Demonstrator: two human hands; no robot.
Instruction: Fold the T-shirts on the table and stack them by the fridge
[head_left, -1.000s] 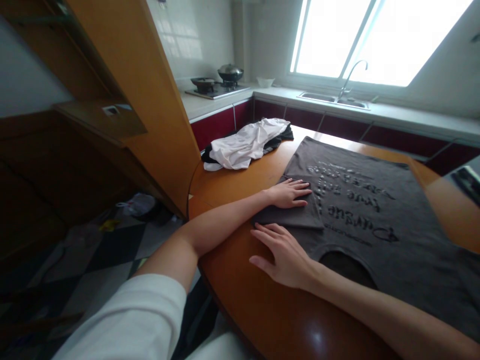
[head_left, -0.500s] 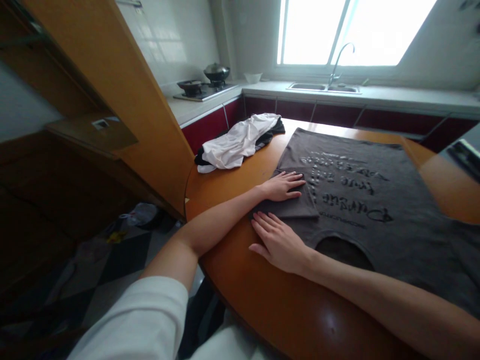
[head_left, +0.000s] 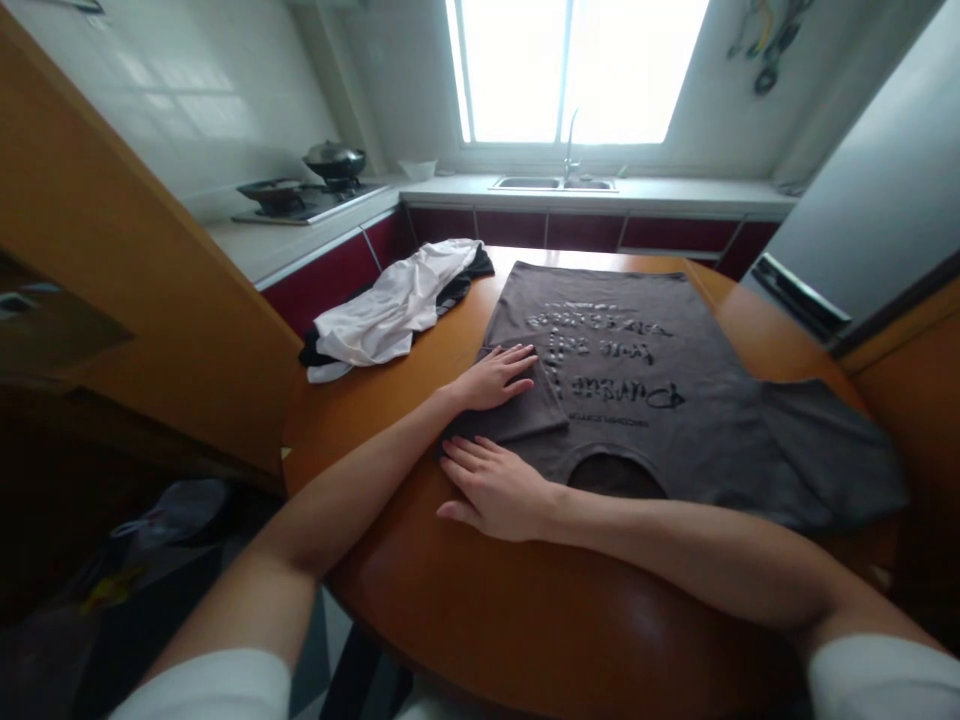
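Note:
A dark grey T-shirt [head_left: 720,420] with black lettering lies spread on the wooden table [head_left: 480,620], its neck opening towards me. The sleeve on the left is folded inward over the shirt's body. My left hand [head_left: 495,378] rests flat on that folded sleeve, fingers spread, near the lettering. Closer to me, my right hand [head_left: 504,490] lies palm down with its fingertips at the folded sleeve's lower edge and its thumb apart over the wood. Neither hand grips the cloth. On the right the other sleeve stretches outward towards the table's edge.
White and black clothes [head_left: 401,305] lie heaped at the table's far left. Beyond stand a stove [head_left: 315,205] with pans, a counter with a sink [head_left: 529,184], and a window. A fridge [head_left: 855,190] is at right, a wooden panel [head_left: 150,260] at left.
My view has turned to the right, bringing the fridge and the shirt's right sleeve into sight. Both hands stay at the same place on the folded sleeve.

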